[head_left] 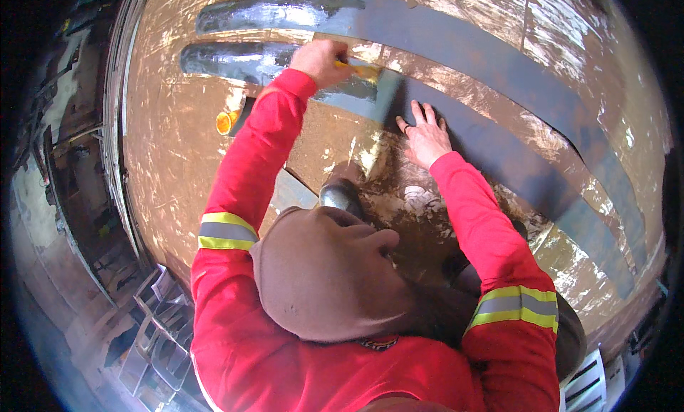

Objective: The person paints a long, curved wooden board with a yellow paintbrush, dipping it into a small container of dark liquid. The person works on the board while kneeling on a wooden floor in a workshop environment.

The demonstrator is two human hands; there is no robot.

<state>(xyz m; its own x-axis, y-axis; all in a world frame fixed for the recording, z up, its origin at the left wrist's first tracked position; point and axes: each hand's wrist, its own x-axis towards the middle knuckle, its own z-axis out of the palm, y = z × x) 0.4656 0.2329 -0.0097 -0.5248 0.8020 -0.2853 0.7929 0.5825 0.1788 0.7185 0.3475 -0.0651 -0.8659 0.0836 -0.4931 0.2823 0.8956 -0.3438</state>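
Observation:
My left hand (pixel 320 61) is closed on a paintbrush (pixel 362 70) with a yellow handle, its bristle end against the nearer grey strip (pixel 491 137). The left part of this strip looks dark and glossy, as if wet, up to about the brush. My right hand (pixel 425 135) presses flat on the same strip to the right of the brush, fingers spread, a ring on one finger. A second long grey strip (pixel 427 28) lies beyond it, also dark and glossy at its left end.
The brown work surface (pixel 178 148) is scuffed and stained. An orange-mouthed container (pixel 226 122) lies left of my left forearm. My boot (pixel 343 195) shows below the strip. Metal frames (pixel 153 348) stand at lower left, and a white slatted chair (pixel 586 385) at lower right.

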